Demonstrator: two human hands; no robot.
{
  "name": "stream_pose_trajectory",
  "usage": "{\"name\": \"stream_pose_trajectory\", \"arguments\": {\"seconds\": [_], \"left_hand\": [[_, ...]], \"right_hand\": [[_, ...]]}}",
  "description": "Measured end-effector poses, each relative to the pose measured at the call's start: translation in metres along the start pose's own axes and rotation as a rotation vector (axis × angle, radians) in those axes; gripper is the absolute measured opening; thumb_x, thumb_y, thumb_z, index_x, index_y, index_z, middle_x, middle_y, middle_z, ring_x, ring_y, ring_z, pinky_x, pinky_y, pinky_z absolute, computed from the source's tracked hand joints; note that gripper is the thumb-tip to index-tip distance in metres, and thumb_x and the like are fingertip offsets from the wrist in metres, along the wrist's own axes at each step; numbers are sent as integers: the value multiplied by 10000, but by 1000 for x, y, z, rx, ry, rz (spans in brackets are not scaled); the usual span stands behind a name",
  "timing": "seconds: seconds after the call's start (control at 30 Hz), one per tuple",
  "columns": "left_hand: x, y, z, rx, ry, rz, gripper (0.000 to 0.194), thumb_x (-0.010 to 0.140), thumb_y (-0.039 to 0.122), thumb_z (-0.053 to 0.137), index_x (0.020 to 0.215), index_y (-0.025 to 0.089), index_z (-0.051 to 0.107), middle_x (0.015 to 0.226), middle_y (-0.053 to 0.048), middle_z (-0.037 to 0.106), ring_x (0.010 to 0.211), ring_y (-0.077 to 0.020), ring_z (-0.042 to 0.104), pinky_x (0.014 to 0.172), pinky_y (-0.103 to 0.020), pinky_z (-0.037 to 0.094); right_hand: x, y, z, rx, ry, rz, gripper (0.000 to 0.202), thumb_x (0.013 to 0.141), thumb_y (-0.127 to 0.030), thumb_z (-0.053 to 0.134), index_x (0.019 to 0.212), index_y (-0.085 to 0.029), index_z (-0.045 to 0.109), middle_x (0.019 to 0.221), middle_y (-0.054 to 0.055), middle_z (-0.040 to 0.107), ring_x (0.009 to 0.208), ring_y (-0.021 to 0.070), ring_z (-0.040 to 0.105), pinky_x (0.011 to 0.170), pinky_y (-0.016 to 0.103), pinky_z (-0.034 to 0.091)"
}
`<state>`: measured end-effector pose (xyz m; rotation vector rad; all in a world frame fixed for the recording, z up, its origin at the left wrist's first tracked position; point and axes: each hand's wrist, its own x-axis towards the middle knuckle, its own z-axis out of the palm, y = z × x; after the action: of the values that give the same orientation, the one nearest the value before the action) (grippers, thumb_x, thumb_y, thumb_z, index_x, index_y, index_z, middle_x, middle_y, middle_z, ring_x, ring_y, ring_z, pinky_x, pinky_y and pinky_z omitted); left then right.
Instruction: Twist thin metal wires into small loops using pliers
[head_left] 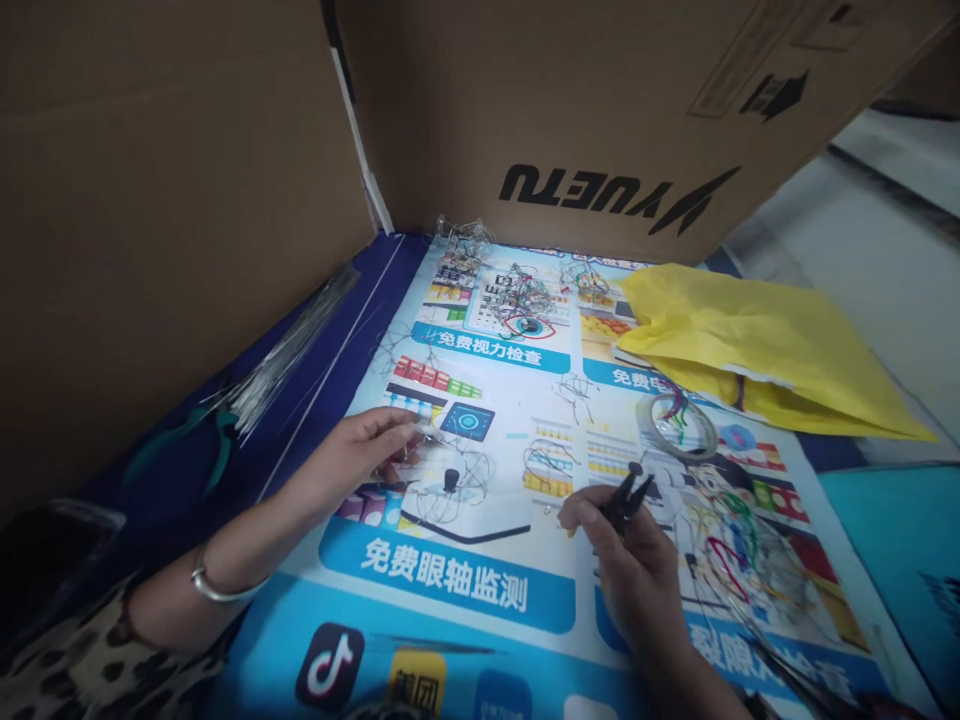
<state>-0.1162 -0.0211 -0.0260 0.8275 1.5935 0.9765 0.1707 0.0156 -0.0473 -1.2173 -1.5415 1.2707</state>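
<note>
My left hand is over the middle left of the printed mat, its thumb and fingers pinched on a thin wire piece with loops that spread over the picture. In my right hand are black-tipped pliers, their jaws pointing up and away; the thumb and forefinger are close together, and whether they pinch anything else is too small to tell. Right of that hand lies a tangle of coloured and silver wires. A roll of clear tape sits just behind it.
Cardboard walls stand at the back and left. A yellow bag lies at the right. Straight wires and green-handled pliers are at the left. More wire clumps lie at the back. Metal tweezers or scissors are at the lower right.
</note>
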Motion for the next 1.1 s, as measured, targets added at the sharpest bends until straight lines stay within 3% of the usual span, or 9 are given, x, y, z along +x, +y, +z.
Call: {"name": "stream_pose_trajectory", "arguments": {"seconds": [0.17,0.3,0.43,0.67,0.83,1.1], "left_hand": [[6,-7,-8,287,58,137,424,760,464,567,1064,169,586,851,-35,654,547,-110,547,506,-222,458],[7,-7,-14,571,109,243,402,791,449,515,1060,167,614,823,-39,679,701,-174,615,635,-250,477],[5,-3,-17,745,120,330,353,828,405,465,1077,197,604,1008,-54,663,839,-194,627,717,-257,471],[1,3,-21,949,127,321,310,839,317,449,1098,223,590,1088,-57,630,951,-218,610,815,-292,447],[-2,11,-27,1109,106,263,310,847,319,435,1111,241,579,1078,-50,627,933,-232,620,751,-304,457],[1,15,-44,1244,186,296,268,845,258,443,1068,249,592,1010,-51,625,896,-208,624,729,-280,450]], "right_hand": [[0,0,0,2,21,10,124,809,-330,566,787,-208,568,700,3,590,718,161,547,675,291,437],[1,-2,0,-52,35,-5,158,792,-352,572,745,-201,573,687,17,592,718,178,551,633,287,442],[1,-7,3,-59,59,44,184,778,-383,579,739,-203,571,687,24,599,722,189,553,621,284,444],[0,-9,7,-18,86,42,203,771,-402,580,717,-206,561,666,14,593,716,187,554,630,273,429],[-1,-11,9,-1,126,58,201,761,-400,594,715,-207,567,651,5,591,708,180,549,647,276,423],[0,-9,8,-16,122,39,228,756,-426,589,710,-203,568,651,17,590,707,196,559,622,286,418]]}}
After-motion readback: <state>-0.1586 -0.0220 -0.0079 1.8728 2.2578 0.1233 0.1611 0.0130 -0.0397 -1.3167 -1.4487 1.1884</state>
